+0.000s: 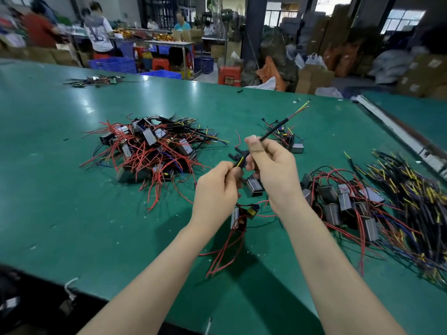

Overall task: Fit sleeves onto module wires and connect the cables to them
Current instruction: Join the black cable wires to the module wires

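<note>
Fingers of my right hand (pixel 271 165) pinch a black cable (pixel 273 130), the grip narrow around it near its lower end. From there the cable runs up and to the right, away from me, and ends in thin red and yellow leads over the table (pixel 72 189). My left hand (pixel 216 187) sits just beside the right one, lower and to the left, its grip tight on a yellow wire (pixel 239 162) whose tip points up-right toward the cable's near end. A short black sleeve (pixel 244 157) seems to lie right between the two grips, though I cannot tell whether the wire is already inside it.

So the two pieces lie nearly on one slanted line, and I judge the coming move to be a push along that line, left hand toward right.

A module (pixel 243 215) hangs below my wrists, red wires trailing. Piles of modules lie on the table to the left (pixel 154 146) and right (pixel 343 201), with a bundle of cables (pixel 411 197) far right.
</note>
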Demonstrator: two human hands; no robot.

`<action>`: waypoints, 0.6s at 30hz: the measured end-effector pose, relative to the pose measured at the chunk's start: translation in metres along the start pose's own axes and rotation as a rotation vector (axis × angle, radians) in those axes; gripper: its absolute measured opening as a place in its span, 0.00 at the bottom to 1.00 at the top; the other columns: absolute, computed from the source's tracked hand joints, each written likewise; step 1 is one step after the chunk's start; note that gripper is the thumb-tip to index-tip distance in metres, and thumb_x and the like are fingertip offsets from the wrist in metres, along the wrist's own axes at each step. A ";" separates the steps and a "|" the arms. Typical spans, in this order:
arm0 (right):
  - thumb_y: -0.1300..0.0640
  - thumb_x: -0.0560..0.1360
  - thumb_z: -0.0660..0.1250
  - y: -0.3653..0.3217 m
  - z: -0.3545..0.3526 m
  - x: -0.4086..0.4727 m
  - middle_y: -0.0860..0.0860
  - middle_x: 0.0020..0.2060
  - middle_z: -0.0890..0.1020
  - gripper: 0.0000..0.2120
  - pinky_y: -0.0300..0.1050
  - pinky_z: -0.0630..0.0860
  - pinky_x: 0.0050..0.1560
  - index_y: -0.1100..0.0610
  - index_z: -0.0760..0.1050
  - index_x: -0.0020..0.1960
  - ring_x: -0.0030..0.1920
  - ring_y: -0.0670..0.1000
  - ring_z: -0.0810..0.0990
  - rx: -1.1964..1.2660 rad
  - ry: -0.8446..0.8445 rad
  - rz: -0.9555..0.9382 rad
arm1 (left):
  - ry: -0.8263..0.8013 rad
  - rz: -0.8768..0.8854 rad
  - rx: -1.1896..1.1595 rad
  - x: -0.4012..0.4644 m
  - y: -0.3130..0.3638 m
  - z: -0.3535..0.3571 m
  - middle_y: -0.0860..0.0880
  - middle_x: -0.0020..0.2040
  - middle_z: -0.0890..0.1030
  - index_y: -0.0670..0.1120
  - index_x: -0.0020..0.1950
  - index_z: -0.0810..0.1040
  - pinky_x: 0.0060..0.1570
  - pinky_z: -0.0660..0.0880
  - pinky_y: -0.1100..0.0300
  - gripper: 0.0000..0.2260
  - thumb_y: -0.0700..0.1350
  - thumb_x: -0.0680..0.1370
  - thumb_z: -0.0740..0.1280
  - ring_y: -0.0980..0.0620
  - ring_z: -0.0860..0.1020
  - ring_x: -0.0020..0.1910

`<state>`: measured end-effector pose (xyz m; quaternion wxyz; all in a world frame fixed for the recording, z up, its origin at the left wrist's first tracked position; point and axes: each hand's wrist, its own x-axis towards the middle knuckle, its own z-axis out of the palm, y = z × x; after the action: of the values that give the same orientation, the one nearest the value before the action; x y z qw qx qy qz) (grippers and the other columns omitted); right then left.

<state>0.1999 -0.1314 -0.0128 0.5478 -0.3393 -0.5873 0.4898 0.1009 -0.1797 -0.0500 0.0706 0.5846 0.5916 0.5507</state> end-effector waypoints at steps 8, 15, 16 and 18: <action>0.53 0.80 0.63 0.011 -0.020 -0.013 0.49 0.31 0.73 0.10 0.37 0.72 0.32 0.54 0.76 0.41 0.30 0.45 0.73 -0.005 0.027 0.056 | -0.212 -0.243 -0.425 -0.004 0.005 0.004 0.46 0.43 0.85 0.52 0.52 0.78 0.41 0.73 0.63 0.09 0.46 0.82 0.58 0.54 0.82 0.35; 0.52 0.78 0.66 0.020 -0.042 -0.017 0.43 0.26 0.76 0.08 0.33 0.71 0.29 0.52 0.78 0.41 0.29 0.40 0.75 -0.072 0.084 0.055 | -0.296 -0.337 -0.556 -0.009 0.007 0.011 0.50 0.41 0.84 0.49 0.51 0.78 0.39 0.74 0.70 0.04 0.44 0.78 0.64 0.59 0.81 0.37; 0.52 0.78 0.66 0.022 -0.044 -0.017 0.44 0.27 0.77 0.08 0.33 0.71 0.30 0.52 0.78 0.41 0.30 0.40 0.75 -0.076 0.077 0.041 | -0.283 -0.308 -0.529 -0.008 0.007 0.012 0.52 0.39 0.83 0.49 0.49 0.78 0.39 0.74 0.69 0.03 0.42 0.77 0.66 0.59 0.80 0.35; 0.51 0.78 0.65 0.025 -0.048 -0.017 0.43 0.30 0.79 0.07 0.33 0.72 0.33 0.50 0.79 0.43 0.32 0.40 0.76 -0.133 0.028 0.000 | -0.235 -0.256 -0.420 -0.007 0.007 0.013 0.54 0.36 0.82 0.50 0.46 0.79 0.39 0.75 0.67 0.04 0.41 0.78 0.67 0.59 0.79 0.32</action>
<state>0.2458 -0.1304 -0.0460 0.5322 -0.3818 -0.6107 0.4450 0.1166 -0.1795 -0.0538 0.3275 0.5377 0.5213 0.5761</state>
